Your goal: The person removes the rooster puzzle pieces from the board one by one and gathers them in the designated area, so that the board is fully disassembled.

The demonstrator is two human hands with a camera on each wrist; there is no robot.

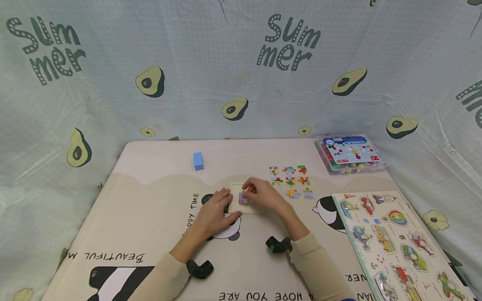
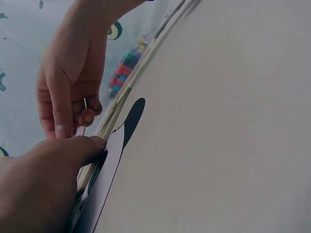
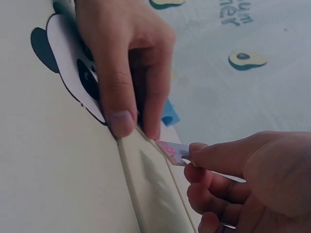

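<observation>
A small pale puzzle tray (image 1: 257, 210) lies on the table, with a purple puzzle piece (image 1: 242, 199) showing over its left part. My left hand (image 1: 215, 212) rests at the tray's left edge, fingers extended and thumb apart near the lower corner. Between thumb and index finger, my right hand (image 1: 263, 194) pinches a purple puzzle piece with pink marks (image 3: 171, 151), tilted at the tray's edge. A thin white edge (image 2: 85, 103) shows among the right hand's other fingers; its kind is unclear. Several loose puzzle pieces (image 1: 290, 181) lie in rows right of the tray.
A blue block (image 1: 198, 161) stands at the back left. At the back right is a clear plastic box (image 1: 350, 154) of coloured parts. A picture board with vehicle shapes (image 1: 401, 246) lies at the right edge. Printed cloth (image 1: 188, 113) hangs behind the table.
</observation>
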